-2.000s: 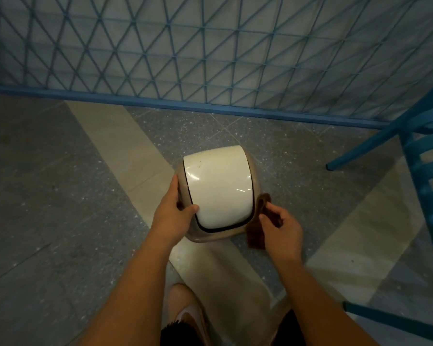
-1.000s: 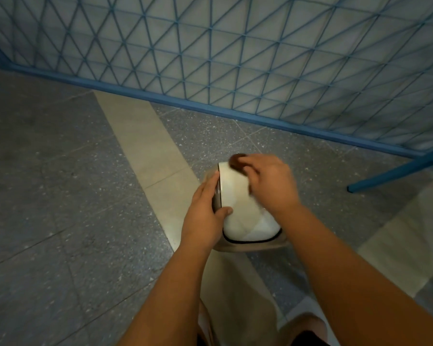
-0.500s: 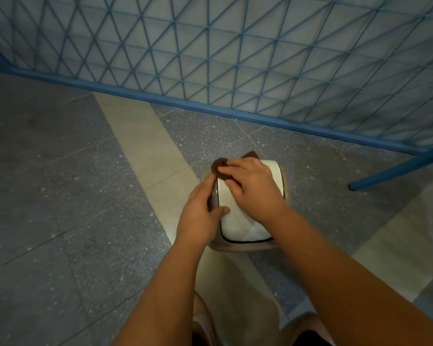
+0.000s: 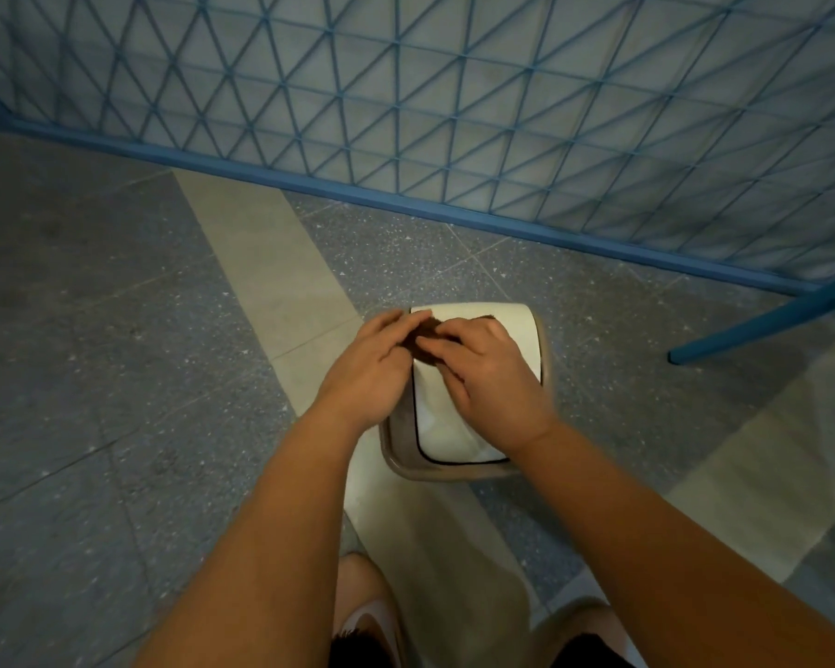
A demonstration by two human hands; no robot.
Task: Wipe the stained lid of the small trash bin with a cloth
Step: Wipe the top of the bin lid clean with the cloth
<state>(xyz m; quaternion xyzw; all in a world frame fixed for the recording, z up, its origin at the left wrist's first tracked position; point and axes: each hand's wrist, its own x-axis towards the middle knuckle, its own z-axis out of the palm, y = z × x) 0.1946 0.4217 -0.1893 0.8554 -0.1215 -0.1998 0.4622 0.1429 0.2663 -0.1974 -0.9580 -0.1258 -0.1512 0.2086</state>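
A small beige trash bin [image 4: 401, 462] stands on the floor, topped by a glossy white domed lid [image 4: 442, 417]. A dark brown cloth [image 4: 424, 338] lies bunched on the far left part of the lid. My right hand [image 4: 490, 378] rests over the lid with its fingers pressing on the cloth. My left hand [image 4: 372, 366] is at the lid's left side, and its fingertips pinch the cloth's left end. Most of the cloth is hidden under both hands.
A blue metal lattice fence [image 4: 454, 113] with a low blue rail runs across the back. A blue chair leg [image 4: 753, 330] slants in at the right. The floor is grey speckled tile with a pale beige strip [image 4: 271, 262]. My knees show at the bottom edge.
My left hand has left the bin's side and moved up to take the cloth's left end. My right hand with the cloth has stayed on the far left of the lid.
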